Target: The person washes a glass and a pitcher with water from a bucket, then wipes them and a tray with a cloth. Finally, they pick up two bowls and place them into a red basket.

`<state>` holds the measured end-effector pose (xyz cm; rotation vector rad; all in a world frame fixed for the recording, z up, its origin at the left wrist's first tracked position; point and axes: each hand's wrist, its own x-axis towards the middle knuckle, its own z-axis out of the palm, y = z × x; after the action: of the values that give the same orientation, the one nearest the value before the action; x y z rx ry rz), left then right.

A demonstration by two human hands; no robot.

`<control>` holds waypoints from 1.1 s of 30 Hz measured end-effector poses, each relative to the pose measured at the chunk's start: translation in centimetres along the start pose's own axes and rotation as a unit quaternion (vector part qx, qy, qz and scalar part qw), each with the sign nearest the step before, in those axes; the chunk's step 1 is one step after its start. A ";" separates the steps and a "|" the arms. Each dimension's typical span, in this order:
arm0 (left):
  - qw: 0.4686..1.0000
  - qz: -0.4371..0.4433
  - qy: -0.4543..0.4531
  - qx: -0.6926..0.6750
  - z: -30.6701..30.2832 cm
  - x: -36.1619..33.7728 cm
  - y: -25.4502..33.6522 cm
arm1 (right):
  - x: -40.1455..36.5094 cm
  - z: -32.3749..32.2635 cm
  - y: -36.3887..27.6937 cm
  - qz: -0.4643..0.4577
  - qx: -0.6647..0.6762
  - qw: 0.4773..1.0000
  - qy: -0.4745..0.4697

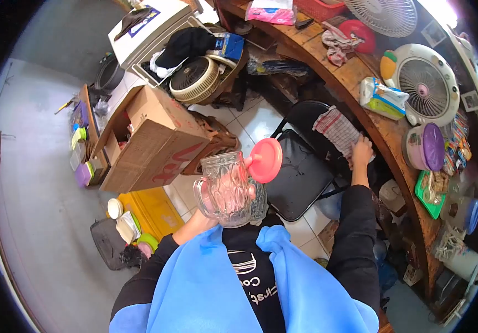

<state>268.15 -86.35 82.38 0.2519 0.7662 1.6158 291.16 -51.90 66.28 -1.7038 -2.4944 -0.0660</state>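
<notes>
Two clear glass mugs (pixel 223 186) with patterned walls are held close to my chest by my left hand (pixel 196 223). Its fingers show only partly, behind and through the glass. A pink round lid (pixel 267 160) sticks out beside the mugs, and more pink shows through the glass. Out to the right, my right hand (pixel 362 151) grips the lower end of a red-and-white checked cloth (pixel 334 126). That cloth lies over the backrest of a black folding chair (pixel 295 173).
An opened cardboard box (pixel 158 139) stands left of the chair, with a fan (pixel 194 79) in a crate behind it. A curved wooden counter (pixel 386 133) on the right carries a white fan (pixel 425 86), a purple-lidded tub (pixel 423 147) and a green tray (pixel 429 194).
</notes>
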 end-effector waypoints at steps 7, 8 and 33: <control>0.943 0.038 0.127 0.305 2.5 -1.0 1.2 | 0.4 0.1 -2.5 0.095 0.343 0.935 -0.010; 0.927 0.046 0.135 0.347 2.7 -0.8 1.5 | 0.8 1.3 -2.4 0.123 0.554 0.823 0.002; 0.982 -0.020 -0.189 0.010 1.8 -2.9 2.9 | -15.0 -25.0 -18.6 0.008 0.789 0.520 -0.327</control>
<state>267.41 -88.58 86.24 0.5382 0.4912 1.4650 281.11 -75.16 89.79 -0.7215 -1.2843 2.2940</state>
